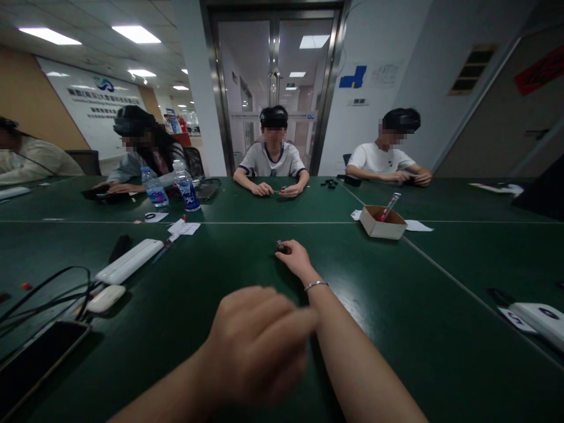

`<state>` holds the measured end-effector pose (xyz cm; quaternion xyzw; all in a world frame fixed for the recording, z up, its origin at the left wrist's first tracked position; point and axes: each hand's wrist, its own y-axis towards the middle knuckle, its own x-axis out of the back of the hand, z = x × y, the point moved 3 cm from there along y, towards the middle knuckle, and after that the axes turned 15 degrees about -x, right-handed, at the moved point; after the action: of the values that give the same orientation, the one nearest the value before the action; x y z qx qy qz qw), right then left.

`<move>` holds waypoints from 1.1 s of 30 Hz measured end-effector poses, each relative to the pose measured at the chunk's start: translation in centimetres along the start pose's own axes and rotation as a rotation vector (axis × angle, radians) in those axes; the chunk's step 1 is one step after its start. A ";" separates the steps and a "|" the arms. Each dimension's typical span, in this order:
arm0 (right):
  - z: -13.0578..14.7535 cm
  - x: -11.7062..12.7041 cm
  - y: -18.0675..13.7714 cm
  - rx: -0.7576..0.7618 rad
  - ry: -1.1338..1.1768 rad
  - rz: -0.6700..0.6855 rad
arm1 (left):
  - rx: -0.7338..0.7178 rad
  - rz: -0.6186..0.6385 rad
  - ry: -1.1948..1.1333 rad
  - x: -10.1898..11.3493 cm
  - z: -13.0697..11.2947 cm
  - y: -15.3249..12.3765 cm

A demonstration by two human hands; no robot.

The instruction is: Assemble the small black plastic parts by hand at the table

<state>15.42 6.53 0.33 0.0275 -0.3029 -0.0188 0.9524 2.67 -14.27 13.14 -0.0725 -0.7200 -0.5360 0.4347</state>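
Note:
My right hand (296,258), with a silver bracelet at the wrist, reaches out over the green table (247,258). Its fingers are closed on a small dark object (281,247) with a shiny top, at the tabletop; its exact kind is too small to tell. Nearer to me, my left hand (262,343) is raised in front of the right forearm, overlapping it in view. Its fingers are curled in and blurred by motion. Whether anything sits inside them is hidden.
A cardboard box (382,230) with a red-and-clear tube (390,207) stands ahead right. Left lie a white power strip (129,261), black cables (48,288) and a phone (44,358). Two bottles (187,189) stand farther back. Several people with headsets sit opposite.

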 end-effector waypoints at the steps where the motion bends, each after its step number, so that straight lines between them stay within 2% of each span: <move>1: -0.1 -0.1 0.0 0.012 0.006 0.005 | 0.003 0.025 -0.009 -1.0 1.4 0.8; 2: -0.1 -0.2 0.1 0.027 0.016 0.008 | 0.042 0.076 -0.015 -2.2 3.2 1.6; 3: -0.1 -0.3 0.1 0.042 0.027 0.010 | 0.144 0.108 -0.002 -3.6 5.5 2.2; 5: -0.1 -0.5 0.2 0.065 0.046 0.018 | 0.436 0.118 0.022 -6.6 10.4 2.4; 7: -0.1 -0.5 0.4 0.070 0.054 0.028 | 0.689 0.090 -0.054 -9.6 14.4 1.6; 8: 0.0 -0.6 0.4 0.071 0.054 0.035 | 0.752 0.051 -0.130 -10.9 15.8 1.1; 10: 0.2 -0.5 0.4 0.084 0.031 0.041 | 0.788 -0.064 -0.287 -13.1 17.2 -0.2; 14: 0.7 -0.3 0.2 0.127 -0.049 0.001 | 0.688 -0.179 -0.405 -15.0 17.3 -2.0; 18: 1.0 -0.1 0.0 0.128 -0.061 -0.025 | 0.637 -0.226 -0.384 -14.8 17.2 -2.2; 23: 0.7 0.3 0.1 0.054 -0.003 -0.040 | 0.686 -0.209 -0.454 -14.5 17.4 -1.9; 26: 0.2 0.5 0.3 0.010 0.094 0.016 | 0.745 -0.192 -0.522 -14.4 17.2 -1.9; 31: -0.5 0.6 0.6 -0.088 0.405 0.247 | 0.755 -0.176 -0.507 -14.2 17.3 -2.0; 33: -0.6 0.9 0.7 -0.113 0.512 0.261 | 0.744 -0.176 -0.500 -14.2 17.4 -2.1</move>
<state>16.50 7.22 0.37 -0.0608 -0.0520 0.0944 0.9923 0.66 4.56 0.81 0.0228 -0.9498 -0.2418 0.1970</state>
